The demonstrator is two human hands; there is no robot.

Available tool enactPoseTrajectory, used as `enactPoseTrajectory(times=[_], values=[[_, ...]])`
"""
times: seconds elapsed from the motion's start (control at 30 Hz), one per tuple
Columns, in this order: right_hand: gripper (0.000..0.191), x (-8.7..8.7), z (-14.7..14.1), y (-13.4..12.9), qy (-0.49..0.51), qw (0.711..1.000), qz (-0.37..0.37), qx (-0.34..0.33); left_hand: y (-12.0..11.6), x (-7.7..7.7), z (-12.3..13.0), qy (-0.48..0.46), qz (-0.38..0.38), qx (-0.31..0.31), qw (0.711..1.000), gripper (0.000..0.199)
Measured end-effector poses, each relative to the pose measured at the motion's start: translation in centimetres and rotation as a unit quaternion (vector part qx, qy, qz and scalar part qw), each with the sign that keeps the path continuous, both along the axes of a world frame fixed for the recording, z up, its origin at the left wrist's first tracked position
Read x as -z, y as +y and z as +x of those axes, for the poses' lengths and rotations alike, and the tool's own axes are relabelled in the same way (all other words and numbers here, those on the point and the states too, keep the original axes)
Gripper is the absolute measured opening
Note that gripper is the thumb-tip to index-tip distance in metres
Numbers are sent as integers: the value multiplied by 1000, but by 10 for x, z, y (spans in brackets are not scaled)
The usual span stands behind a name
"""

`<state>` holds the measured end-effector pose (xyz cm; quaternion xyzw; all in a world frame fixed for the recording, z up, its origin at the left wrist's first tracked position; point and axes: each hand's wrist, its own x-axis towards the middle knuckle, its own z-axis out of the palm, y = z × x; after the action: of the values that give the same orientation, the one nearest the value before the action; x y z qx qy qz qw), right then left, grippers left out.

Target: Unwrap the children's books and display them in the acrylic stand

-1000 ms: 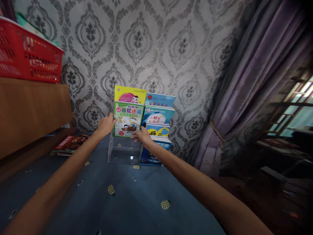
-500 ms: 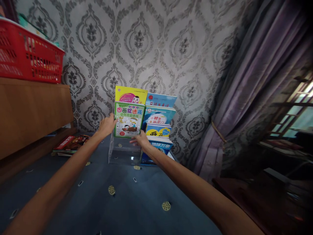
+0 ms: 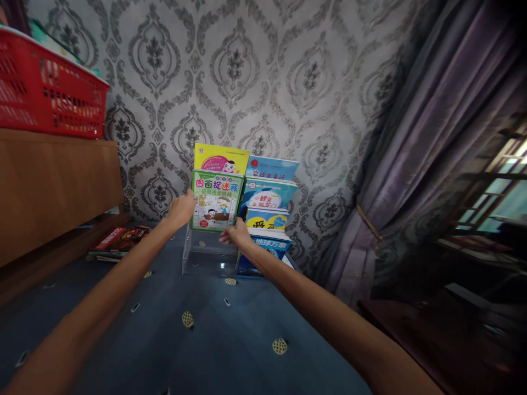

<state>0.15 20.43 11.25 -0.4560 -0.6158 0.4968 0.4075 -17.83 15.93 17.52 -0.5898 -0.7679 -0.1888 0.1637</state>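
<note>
A green picture book (image 3: 217, 200) stands upright in the left column of a clear acrylic book rack (image 3: 209, 263), in front of a yellow book (image 3: 220, 156). My left hand (image 3: 181, 210) grips its left edge. At its lower right corner, my right hand (image 3: 237, 235) holds the edge between thumb and fingers. Beside it, the right column carries a light blue book (image 3: 274, 168), a teal book (image 3: 269, 193), a yellow and blue book (image 3: 267, 219) and a dark blue book (image 3: 269, 242), stepped downward toward the front. Clear tiers of the rack show below the green book.
The rack stands on a blue patterned cloth (image 3: 222, 340) against a wallpapered wall. At left, several magazines (image 3: 119, 241) lie stacked near a wooden cabinet (image 3: 57, 186) with a red basket (image 3: 53, 90) on top. A purple curtain (image 3: 395, 153) hangs at right.
The green book has shifted very slightly up and to the left, with both hands still at its edges. My right hand's fingers have drawn in a little. The other books look unmoved.
</note>
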Motion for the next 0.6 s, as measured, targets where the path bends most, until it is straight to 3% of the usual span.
enactPoseTrajectory(times=[0.33,0.6], values=[[52,0,1,1,-24,999,30,-1,1,-1,-3,9,-4,1,1000,40],[71,-27,3,-6,5,990,140,-2,0,0,-2,-12,-1,-6,1000,39]])
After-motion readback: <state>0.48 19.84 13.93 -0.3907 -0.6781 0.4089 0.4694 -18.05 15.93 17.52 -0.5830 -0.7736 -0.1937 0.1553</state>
